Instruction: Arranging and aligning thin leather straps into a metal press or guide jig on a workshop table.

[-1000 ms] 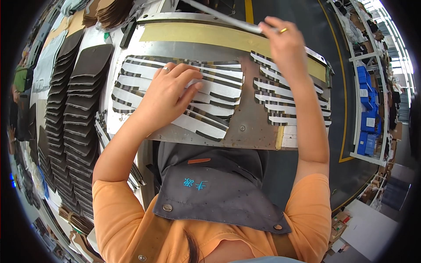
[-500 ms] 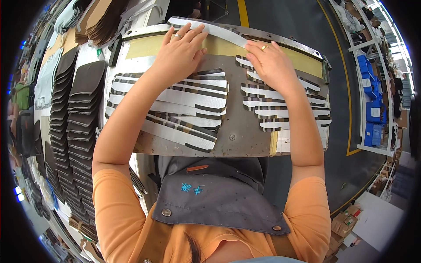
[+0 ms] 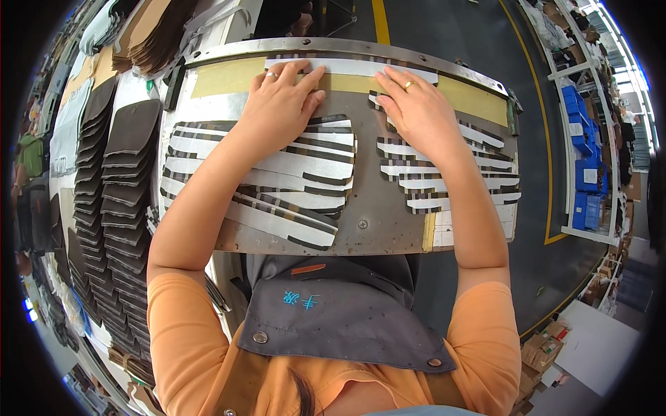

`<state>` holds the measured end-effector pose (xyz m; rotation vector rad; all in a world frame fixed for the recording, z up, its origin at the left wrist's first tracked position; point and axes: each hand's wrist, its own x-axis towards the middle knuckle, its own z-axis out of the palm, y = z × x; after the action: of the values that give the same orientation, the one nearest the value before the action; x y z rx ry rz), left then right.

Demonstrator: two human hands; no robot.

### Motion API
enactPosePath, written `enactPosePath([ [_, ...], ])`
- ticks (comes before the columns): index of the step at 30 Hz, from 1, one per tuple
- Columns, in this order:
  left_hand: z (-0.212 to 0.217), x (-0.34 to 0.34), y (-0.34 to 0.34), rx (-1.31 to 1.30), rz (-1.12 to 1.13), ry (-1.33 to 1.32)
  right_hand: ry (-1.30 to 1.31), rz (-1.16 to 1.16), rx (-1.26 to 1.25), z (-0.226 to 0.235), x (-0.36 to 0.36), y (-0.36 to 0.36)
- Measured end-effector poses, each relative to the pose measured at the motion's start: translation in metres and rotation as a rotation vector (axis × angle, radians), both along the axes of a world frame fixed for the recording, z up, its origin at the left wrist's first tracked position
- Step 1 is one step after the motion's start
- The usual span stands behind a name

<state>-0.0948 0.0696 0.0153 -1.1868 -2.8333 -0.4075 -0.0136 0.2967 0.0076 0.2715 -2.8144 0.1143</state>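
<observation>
I am pressing my left hand (image 3: 281, 104) flat, fingers spread, on the far part of a metal template plate (image 3: 368, 208) lying on the desk; its fingertips are touching a white strip (image 3: 347, 67) that is lying across the tan tape band (image 3: 222, 78) along the plate's far edge. My right hand (image 3: 416, 114) is also lying open and flat, its fingertips resting just beside the same strip, near its right half. Neither grip is pinching anything; both are pressed down with palms on the plate. Under and below my left wrist a set of white and dark striped cut pieces (image 3: 291, 184) is fanning out in rows; a second, smaller set (image 3: 451, 177) is lying under my right forearm. To my left, stacks of dark brown cut pieces (image 3: 118, 187) are standing in overlapping rows beside the plate. At the far right, blue bins (image 3: 590, 173) are sitting on a shelf rack. Below the plate, my grey apron bib (image 3: 333, 312) is showing over an orange shirt (image 3: 187, 333)
</observation>
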Motion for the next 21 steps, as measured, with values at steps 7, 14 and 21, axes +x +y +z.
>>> enactPosePath([
  [7, -0.023, -0.004, 0.002, 0.147, -0.084, 0.239, -0.073, -0.086, 0.016, 0.004, 0.000, 0.007],
  [14, -0.009, -0.001, 0.003, 0.103, -0.061, 0.099, 0.013, -0.008, 0.025, 0.008, -0.003, 0.004],
  [21, -0.003, -0.005, -0.009, 0.257, -0.060, -0.015, -0.009, -0.013, -0.044, 0.014, -0.003, -0.002],
])
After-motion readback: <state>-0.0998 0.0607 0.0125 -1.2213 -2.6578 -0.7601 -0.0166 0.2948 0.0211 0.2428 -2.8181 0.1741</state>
